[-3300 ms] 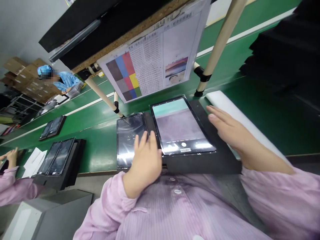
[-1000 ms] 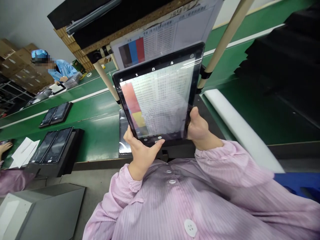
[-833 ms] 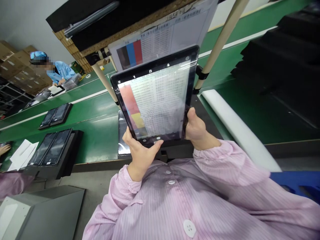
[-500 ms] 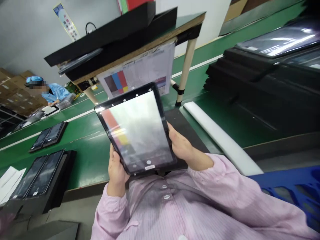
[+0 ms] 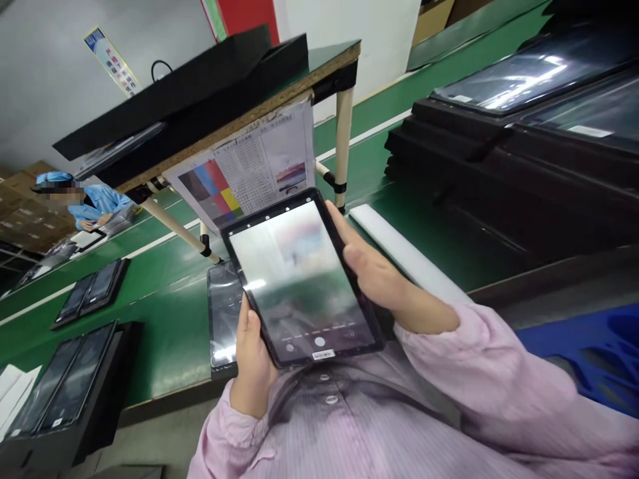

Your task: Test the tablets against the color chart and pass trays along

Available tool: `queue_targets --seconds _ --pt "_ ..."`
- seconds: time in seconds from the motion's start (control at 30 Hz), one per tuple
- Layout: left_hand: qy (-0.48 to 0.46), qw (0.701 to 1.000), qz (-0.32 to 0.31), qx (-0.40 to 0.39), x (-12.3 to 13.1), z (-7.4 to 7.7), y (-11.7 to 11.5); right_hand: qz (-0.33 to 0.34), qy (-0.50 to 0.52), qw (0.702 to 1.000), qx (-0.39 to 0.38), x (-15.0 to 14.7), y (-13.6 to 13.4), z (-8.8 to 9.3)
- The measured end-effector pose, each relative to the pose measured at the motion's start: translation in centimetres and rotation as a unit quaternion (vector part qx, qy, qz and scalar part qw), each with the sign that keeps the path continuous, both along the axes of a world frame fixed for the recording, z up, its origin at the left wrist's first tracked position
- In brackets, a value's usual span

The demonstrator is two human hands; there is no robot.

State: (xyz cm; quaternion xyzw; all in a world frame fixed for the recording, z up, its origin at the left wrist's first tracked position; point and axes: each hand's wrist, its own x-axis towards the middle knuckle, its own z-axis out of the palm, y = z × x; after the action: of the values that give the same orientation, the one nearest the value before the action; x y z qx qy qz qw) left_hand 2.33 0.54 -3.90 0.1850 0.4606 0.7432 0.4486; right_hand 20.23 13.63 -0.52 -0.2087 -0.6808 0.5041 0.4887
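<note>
A black-framed tablet (image 5: 304, 286) is held up in front of my body, tilted, with its screen towards me. Its lit screen shows a blurred camera picture with a round shutter button near the lower edge. My left hand (image 5: 254, 356) grips the lower left edge, thumb at the front. On the upper right edge, my right hand (image 5: 374, 276) is closed round the frame, fingers partly behind it. Just beyond the tablet, a printed chart (image 5: 244, 159) with colour blocks, text and a small picture hangs under a raised shelf. Another tablet (image 5: 222, 326) lies on the bench, partly hidden by the held one.
The shelf (image 5: 239, 126) stands on pale tube legs over the green bench (image 5: 164, 352). Tablets in black trays (image 5: 74, 379) lie at left. Stacked black trays (image 5: 499, 179) and a white foam strip (image 5: 409, 253) are at right, near a blue crate (image 5: 589, 359). A co-worker (image 5: 94, 206) sits far left.
The tablet has shifted slightly right and down in view, and its screen picture has moved from colour blocks to the small picture. My right hand sits higher on the edge. The tablet beneath has come into view.
</note>
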Motion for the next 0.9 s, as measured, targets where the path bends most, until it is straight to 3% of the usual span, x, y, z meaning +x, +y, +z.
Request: queue_targets --seconds 0.13,0.23,0.4,0.53,0.63,0.73,0.83,0.9 --pt "-0.006 0.998 -0.036 -0.048 2.0 0.4 1.5 0.007 0.099 0.971 -0.217 0.2 1.4 -1.6" --pt "0.029 0.996 -0.064 -0.057 2.8 0.3 2.4 -0.024 0.098 0.954 -0.283 0.6 2.8 -3.4" --pt "0.113 0.985 -0.088 -0.099 2.7 -1.2 3.0 -0.033 0.093 0.946 -0.308 1.1 4.0 -5.7" --pt "0.193 0.967 -0.113 -0.121 1.9 -3.2 3.0 -0.042 0.066 0.953 -0.293 0.9 4.2 -6.3" --pt "0.279 0.942 -0.134 -0.129 1.3 -3.5 2.7 -0.050 0.053 0.962 -0.265 0.7 4.5 -6.5" --pt "0.460 0.874 -0.128 -0.090 0.9 -1.8 1.9 -0.091 0.045 0.970 -0.222 1.0 4.8 -6.6" --pt "0.668 0.733 -0.120 -0.043 0.9 0.7 1.3 -0.130 0.046 0.974 -0.181 1.9 4.5 -6.4" --pt "0.761 0.631 -0.140 -0.052 1.3 1.7 1.2 -0.147 0.042 0.975 -0.162 2.7 3.9 -6.2"
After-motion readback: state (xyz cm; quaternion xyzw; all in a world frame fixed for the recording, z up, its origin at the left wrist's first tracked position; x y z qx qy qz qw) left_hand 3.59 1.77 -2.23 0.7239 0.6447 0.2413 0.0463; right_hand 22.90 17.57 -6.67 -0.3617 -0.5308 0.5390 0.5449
